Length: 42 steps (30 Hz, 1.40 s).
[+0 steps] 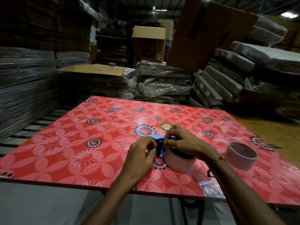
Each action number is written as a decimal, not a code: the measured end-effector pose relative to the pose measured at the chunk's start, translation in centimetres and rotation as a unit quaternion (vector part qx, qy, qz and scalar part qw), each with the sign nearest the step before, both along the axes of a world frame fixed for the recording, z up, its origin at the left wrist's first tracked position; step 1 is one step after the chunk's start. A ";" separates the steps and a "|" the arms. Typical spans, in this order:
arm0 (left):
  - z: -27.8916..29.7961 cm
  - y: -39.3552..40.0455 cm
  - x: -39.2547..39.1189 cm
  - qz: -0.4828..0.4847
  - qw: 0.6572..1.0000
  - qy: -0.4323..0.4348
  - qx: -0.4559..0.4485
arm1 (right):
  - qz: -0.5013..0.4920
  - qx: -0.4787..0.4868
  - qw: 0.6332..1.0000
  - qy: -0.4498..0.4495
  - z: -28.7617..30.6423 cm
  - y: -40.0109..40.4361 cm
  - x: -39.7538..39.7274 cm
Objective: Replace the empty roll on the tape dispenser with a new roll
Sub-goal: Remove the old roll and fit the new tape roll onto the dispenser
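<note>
Red floral table (68,143) fills the lower frame, one green-rimmed sticker (166,127) near its centre.

Left hand (141,157) at about 6 o'clock of table centre, fingers curled in toward the tape dispenser (158,144); fingertips sit at its black roller post, but whether they actually pinch it can't be told, the hand covers the contact.

Dispenser: blue plate with black parts, lying flat, long axis roughly 10-to-4 o'clock, blue front end toward 10 o'clock, roll end toward 4. Mostly hidden by both hands.

Tape roll (179,161) seated on the dispenser, axis vertical, flat on the table, black hub showing inside it.

Right hand (180,138) reaches over that roll from 4 o'clock, thumb and index pinching at the dispenser top just beside the post; what exactly sits between them is too small to tell.

Second roll (241,155) at 3 o'clock, apart from the dispenser, tilted, hollow core visible with nothing in it.

Count: two rolls, one dispenser, two hands.

Crumpled clear plastic (209,185) at the table's near edge, 5 o'clock.
</note>
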<state>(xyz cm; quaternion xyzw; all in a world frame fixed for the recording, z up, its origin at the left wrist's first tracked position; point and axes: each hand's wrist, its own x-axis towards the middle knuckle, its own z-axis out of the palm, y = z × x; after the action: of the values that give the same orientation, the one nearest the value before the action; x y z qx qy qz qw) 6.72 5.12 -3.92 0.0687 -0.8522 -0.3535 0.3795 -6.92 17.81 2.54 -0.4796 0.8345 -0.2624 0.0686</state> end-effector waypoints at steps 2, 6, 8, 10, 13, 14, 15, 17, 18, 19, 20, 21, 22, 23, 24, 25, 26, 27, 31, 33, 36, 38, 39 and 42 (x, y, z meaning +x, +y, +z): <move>0.0 0.1 0.0 -0.005 0.999 -0.010 0.034 | -0.009 -0.006 1.000 0.007 -0.2 -0.1 0.1; -0.2 0.1 -0.5 0.012 0.998 -0.008 0.066 | -0.022 -0.013 1.000 0.010 -0.4 -0.4 0.3; -0.2 -0.1 -1.0 0.030 0.998 -0.007 0.052 | -0.027 -0.016 0.999 0.012 -0.5 -0.8 0.5; -0.2 -0.2 -1.4 0.043 0.998 -0.007 0.037 | -0.037 -0.025 0.999 0.028 -0.7 -1.1 0.7; 0.0 -0.3 -1.8 0.068 0.997 0.014 0.013 | -0.047 -0.034 0.997 0.044 -1.1 -1.3 0.8; 0.0 -0.3 -1.8 0.072 0.997 0.015 0.016 | -0.047 -0.033 0.997 0.048 -1.2 -1.3 0.9; -0.1 -0.4 -1.8 0.072 0.997 0.017 0.021 | -0.047 -0.033 0.997 0.050 -1.2 -1.3 0.9; -0.3 -0.5 -1.9 0.075 0.996 0.019 0.033 | -0.047 -0.034 0.997 0.052 -1.3 -1.3 1.0; -0.4 -0.7 -2.0 0.078 0.996 0.018 0.043 | -0.048 -0.035 0.997 0.052 -1.4 -1.3 1.0; -0.5 -0.8 -2.0 0.083 0.995 0.016 0.056 | -0.047 -0.037 0.997 0.052 -1.4 -1.3 1.0; -0.5 -0.9 -2.1 0.087 0.993 0.011 0.074 | -0.047 -0.041 0.997 0.051 -1.4 -1.3 1.1; -0.5 -1.0 -2.1 0.089 0.992 0.006 0.091 | -0.047 -0.046 0.997 0.050 -1.5 -1.3 1.1; -0.5 -1.0 -2.1 0.091 0.990 0.001 0.105 | -0.048 -0.053 0.996 0.048 -1.4 -1.2 1.1; -0.4 -1.1 -2.1 0.094 0.989 0.000 0.113 | -0.050 -0.060 0.996 0.048 -1.4 -1.2 1.1; -0.4 -1.1 -2.1 0.099 0.988 -0.001 0.116 | -0.052 -0.066 0.995 0.048 -1.4 -1.2 1.0; -0.4 -1.0 -2.0 0.104 0.988 0.000 0.114 | -0.052 -0.068 0.995 0.046 -1.3 -1.1 1.0; -0.4 -1.0 -1.9 0.110 0.988 0.000 0.112 | -0.053 -0.069 0.995 0.042 -1.3 -1.1 1.0; -0.3 -0.9 -1.8 0.114 0.987 0.002 0.111 | -0.053 -0.068 0.996 0.039 -1.3 -1.1 0.9; -0.2 -0.8 -1.4 0.119 0.987 0.008 0.106 | -0.063 -0.099 0.992 -0.055 -0.8 -0.8 0.3; -0.2 -0.7 -1.3 0.117 0.987 0.007 0.112 | -0.063 -0.099 0.990 -0.073 -0.5 -0.6 -0.1; -0.2 -0.9 -1.4 0.110 0.986 0.007 0.128 | -0.047 -0.083 0.994 -0.044 0.1 -0.5 -0.3; -0.2 -0.9 -1.4 0.106 0.985 0.005 0.133 | -0.041 -0.069 0.996 -0.041 0.6 -0.3 -0.3; -0.2 -0.9 -1.4 0.104 0.985 0.005 0.135 | -0.039 -0.060 0.997 -0.038 0.8 -0.2 -0.4; -0.4 -1.2 -1.6 0.096 0.985 0.006 0.143 | -0.046 -0.071 0.996 -0.038 0.4 0.1 -0.5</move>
<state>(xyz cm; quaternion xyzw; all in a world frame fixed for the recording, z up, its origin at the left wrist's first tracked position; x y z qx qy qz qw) 5.14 3.92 -4.27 0.2017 -0.7801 -0.4341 0.4029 -7.46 17.89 2.89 -0.4339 0.8318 -0.3421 0.0536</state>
